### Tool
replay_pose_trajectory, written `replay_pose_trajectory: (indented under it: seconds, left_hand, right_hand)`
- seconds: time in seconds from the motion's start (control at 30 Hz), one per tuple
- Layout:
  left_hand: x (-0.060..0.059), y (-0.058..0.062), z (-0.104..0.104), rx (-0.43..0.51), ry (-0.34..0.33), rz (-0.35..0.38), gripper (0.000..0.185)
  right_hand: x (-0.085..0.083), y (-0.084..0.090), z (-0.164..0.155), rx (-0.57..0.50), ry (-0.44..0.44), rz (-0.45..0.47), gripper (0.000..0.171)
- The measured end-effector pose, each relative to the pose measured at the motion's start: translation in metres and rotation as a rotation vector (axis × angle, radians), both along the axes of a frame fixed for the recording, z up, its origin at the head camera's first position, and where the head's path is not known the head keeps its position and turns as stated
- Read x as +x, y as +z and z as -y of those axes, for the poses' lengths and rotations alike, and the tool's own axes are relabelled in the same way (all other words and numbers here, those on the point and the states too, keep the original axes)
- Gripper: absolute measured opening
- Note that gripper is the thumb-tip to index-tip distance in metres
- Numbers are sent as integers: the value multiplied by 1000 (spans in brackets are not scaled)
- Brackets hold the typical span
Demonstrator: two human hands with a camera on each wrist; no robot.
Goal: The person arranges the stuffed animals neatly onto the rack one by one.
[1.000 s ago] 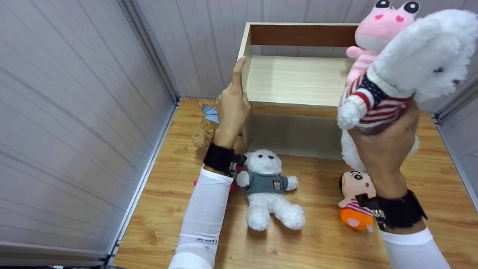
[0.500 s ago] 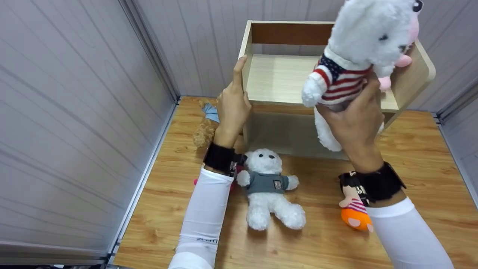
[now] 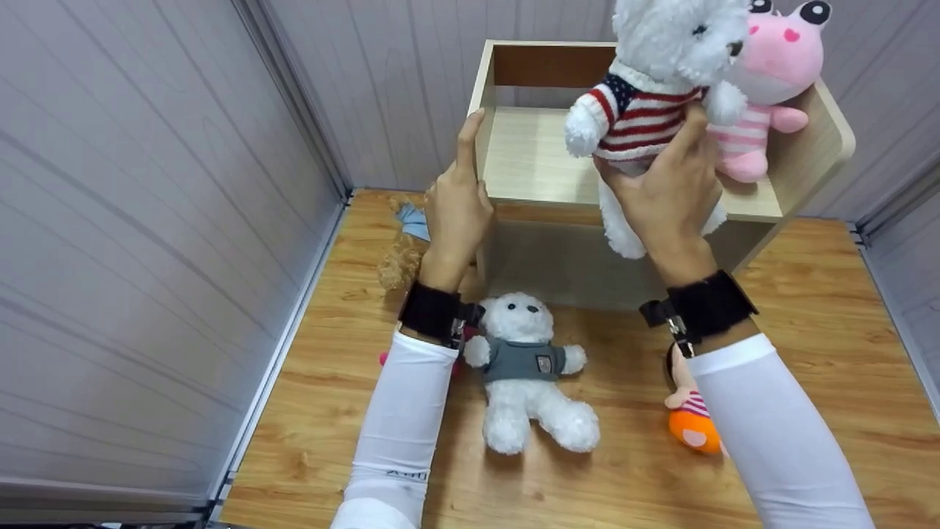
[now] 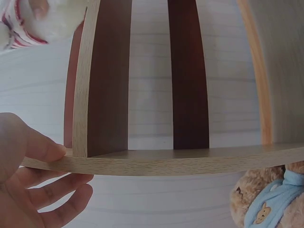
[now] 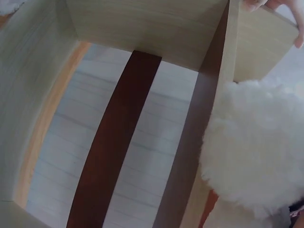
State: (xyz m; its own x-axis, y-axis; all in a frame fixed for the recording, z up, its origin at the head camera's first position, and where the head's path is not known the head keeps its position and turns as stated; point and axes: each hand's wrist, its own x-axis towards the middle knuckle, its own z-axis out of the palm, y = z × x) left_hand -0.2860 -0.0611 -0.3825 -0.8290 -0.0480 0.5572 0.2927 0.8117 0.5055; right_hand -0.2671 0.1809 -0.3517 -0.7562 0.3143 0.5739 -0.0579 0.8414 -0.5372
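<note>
Holding with right grip (image 3: pixel 664 195), closed around its body, the striped-sweater white bear (image 3: pixel 646 110), upright at front of wooden shelf (image 3: pixel 540 154), near pink plush (image 3: pixel 782 70). Pinching shelf's left side panel (image 4: pixel 166 165) with left grip (image 3: pixel 459 209).

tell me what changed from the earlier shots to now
The right hand has carried the striped-sweater bear leftward, more upright now, uncovering more of the pink toy. Nothing was let go. The left hand still grips the shelf; the gray-shirted bear stays on the floor.
</note>
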Motion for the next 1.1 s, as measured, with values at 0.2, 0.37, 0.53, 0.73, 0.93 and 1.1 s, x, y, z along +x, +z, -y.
replay_pose_trajectory:
  seconds: [0.2, 0.37, 0.53, 0.73, 0.93, 1.1]
  left_hand:
    - [1, 0, -1, -9, 8, 13, 86]
    - [0, -1, -1, -11, 3, 1, 85]
    - [-1, -2, 1, -6, -1, -21, 83]
    - [0, -1, 1, -1, -5, -20, 86]
    - [-1, -2, -1, -2, -5, -20, 86]
    - [-1, -3, -3, 3, -13, -20, 85]
  right_hand:
    - [-13, 3, 1, -14, -26, 107, 116]
    - [-21, 7, 1, -28, -31, 148, 115]
    - [-29, 12, 0, -19, -39, 186, 104]
    - [-36, 12, 1, -1, -73, 260, 98]
    - [-42, 15, -1, 5, -97, 321, 68]
    - [-41, 13, -5, 12, -93, 340, 61]
